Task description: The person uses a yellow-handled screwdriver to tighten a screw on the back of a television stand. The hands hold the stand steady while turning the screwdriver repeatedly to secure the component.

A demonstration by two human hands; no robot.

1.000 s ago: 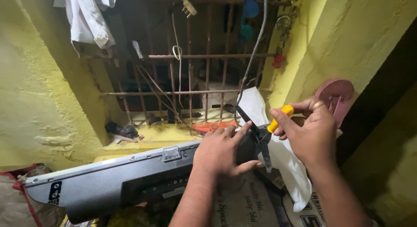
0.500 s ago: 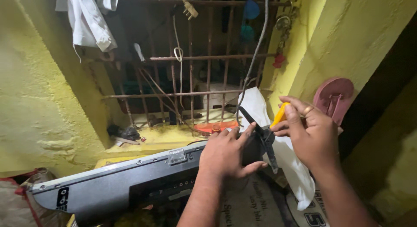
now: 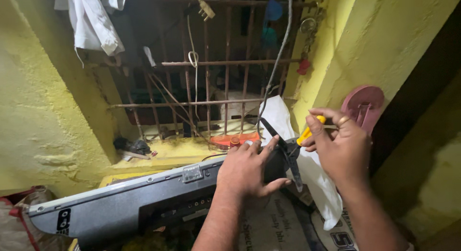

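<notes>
Left hand [image 3: 247, 172] spread flat, bracing monitor [image 3: 144, 205]; right hand [image 3: 338, 150] pinching screwdriver [image 3: 307, 132] at 2 o'clock. Risk: tip slipping off, gouging stand [image 3: 288, 157].

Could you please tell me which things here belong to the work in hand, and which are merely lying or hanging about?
In hand:
- left hand pressed on the flat grey device
- right hand gripping the yellow-handled screwdriver
- black stand bracket

Lying about:
- white cloth hanging on the window bars
- pink disc on the wall
- printed sack
</notes>
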